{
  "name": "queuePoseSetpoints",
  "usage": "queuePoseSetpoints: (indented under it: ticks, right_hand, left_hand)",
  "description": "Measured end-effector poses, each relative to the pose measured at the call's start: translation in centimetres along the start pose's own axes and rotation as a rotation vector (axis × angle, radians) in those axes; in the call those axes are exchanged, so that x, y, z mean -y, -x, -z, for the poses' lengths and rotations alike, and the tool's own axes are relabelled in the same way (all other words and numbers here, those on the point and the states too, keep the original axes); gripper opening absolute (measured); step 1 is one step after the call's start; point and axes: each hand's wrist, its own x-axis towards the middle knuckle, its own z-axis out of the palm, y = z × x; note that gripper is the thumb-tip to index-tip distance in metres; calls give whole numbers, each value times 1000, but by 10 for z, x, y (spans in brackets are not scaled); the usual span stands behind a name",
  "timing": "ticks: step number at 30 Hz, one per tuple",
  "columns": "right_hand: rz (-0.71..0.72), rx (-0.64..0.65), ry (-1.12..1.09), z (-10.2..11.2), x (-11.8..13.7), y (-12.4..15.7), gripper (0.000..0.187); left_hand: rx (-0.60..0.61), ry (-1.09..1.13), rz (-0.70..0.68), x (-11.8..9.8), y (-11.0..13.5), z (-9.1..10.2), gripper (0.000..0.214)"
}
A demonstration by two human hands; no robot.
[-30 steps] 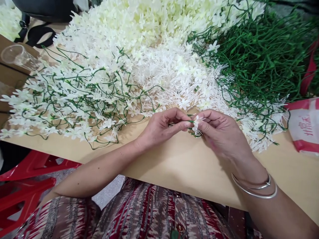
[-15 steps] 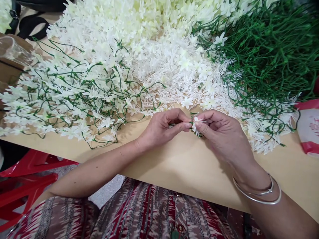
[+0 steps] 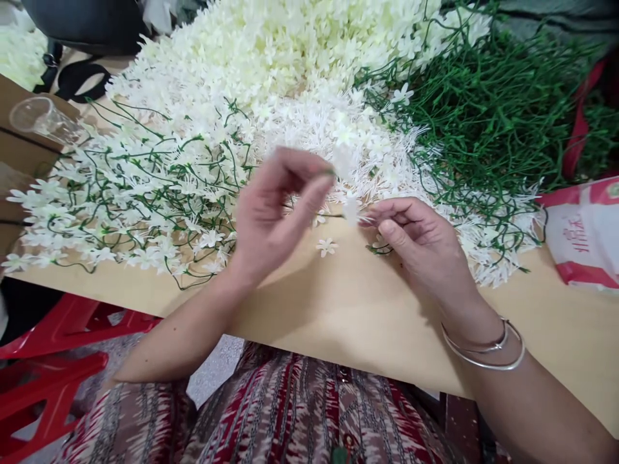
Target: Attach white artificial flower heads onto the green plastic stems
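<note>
My left hand (image 3: pixel 283 216), smeared a little by motion, is raised above the table with thumb and forefinger pinched on the green stem of a white artificial flower (image 3: pixel 344 161). A second blurred white blossom (image 3: pixel 352 209) hangs just below, near my right fingertips. My right hand (image 3: pixel 420 241) rests low over the table, thumb and forefinger slightly apart, with nothing clearly held between them. A green stem piece (image 3: pixel 380 248) lies beneath its thumb. A loose white blossom (image 3: pixel 327 247) lies on the table (image 3: pixel 338 309) between my hands.
Stemmed white flowers (image 3: pixel 159 187) spread on the left. Loose white and cream blossoms (image 3: pixel 290 45) are heaped at the back, bare green stems (image 3: pixel 493 109) at the right. A clear plastic cup (image 3: pixel 46 119) lies far left; a red-and-white packet (image 3: pixel 585 235) sits far right. Red stools (image 3: pixel 72 328) stand below.
My left hand has lifted up and away from my right, carrying the flower by its stem. My right thumb and forefinger have parted. A loose blossom now shows on the table between them.
</note>
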Motion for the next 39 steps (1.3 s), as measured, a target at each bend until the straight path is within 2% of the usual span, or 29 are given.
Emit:
queuePoseSetpoints:
  ticks: [1, 3, 4, 5, 6, 7, 8, 9, 10, 12, 14, 17, 20, 22, 24, 26, 28, 30, 32, 34, 36, 39]
  right_hand:
    - [19, 5, 51, 1, 0, 0, 15]
    - [64, 15, 167, 2, -2, 1, 10]
    - [98, 26, 228, 2, -4, 2, 9]
    - [148, 47, 285, 2, -6, 3, 9]
    - [222, 79, 340, 0, -8, 4, 9]
    - [312, 116, 402, -3, -10, 5, 11]
    - [412, 154, 474, -7, -13, 5, 13]
    - [514, 185, 556, -11, -16, 6, 14]
    - [596, 204, 648, -15, -18, 7, 14]
    - [695, 212, 801, -21, -21, 7, 7]
    - [732, 163, 877, -24, -21, 7, 9]
    - [753, -7, 881, -17, -15, 6, 8]
    - [831, -82, 842, -7, -6, 5, 14]
    - [881, -57, 839, 0, -2, 4, 18]
    - [858, -68, 855, 6, 0, 0, 20]
    - [774, -161, 866, 14, 2, -5, 17]
    - [696, -278, 853, 22, 2, -10, 12]
    - [636, -317, 853, 27, 1, -13, 13]
    - [613, -286, 874, 29, -2, -15, 13]
    - [596, -229, 906, 29, -6, -14, 12]
    - [566, -194, 932, 27, -8, -13, 11]
    - [530, -189, 972, 26, -10, -12, 7]
  left_hand:
    - [-152, -137, -42, 6, -7, 15, 35]
    - [-457, -411, -332, 29, -20, 50, 60]
    - [-600, -530, -418, 44, -26, 67, 69]
    - [-695, -614, -417, 58, -30, 81, 82]
    - [-819, -661, -468, 70, -32, 92, 95]
    - [-951, -693, -550, 77, -33, 97, 97]
    - [-1028, -714, -629, 80, -31, 96, 91]
    - [-970, -738, -669, 77, -28, 90, 84]
    - [-786, -744, -653, 70, -24, 79, 76]
    - [-339, -693, -532, 48, -14, 50, 52]
    - [-29, -594, -437, 25, -5, 22, 31]
    - [227, -478, -196, 7, 7, -5, 24]
    - [413, -187, 91, 7, 14, -16, 29]
    - [463, 69, 278, 12, 16, -20, 30]
    - [412, 266, 408, 18, 16, -22, 27]
    - [302, 347, 458, 25, 15, -23, 25]
    - [225, 337, 470, 30, 15, -22, 26]
    - [231, 286, 466, 31, 16, -20, 25]
    - [315, 200, 433, 29, 17, -18, 16]
    - [442, 85, 358, 24, 20, -18, 10]
    - [525, -22, 260, 19, 21, -19, 13]
    - [551, -94, 131, 18, 23, -21, 15]
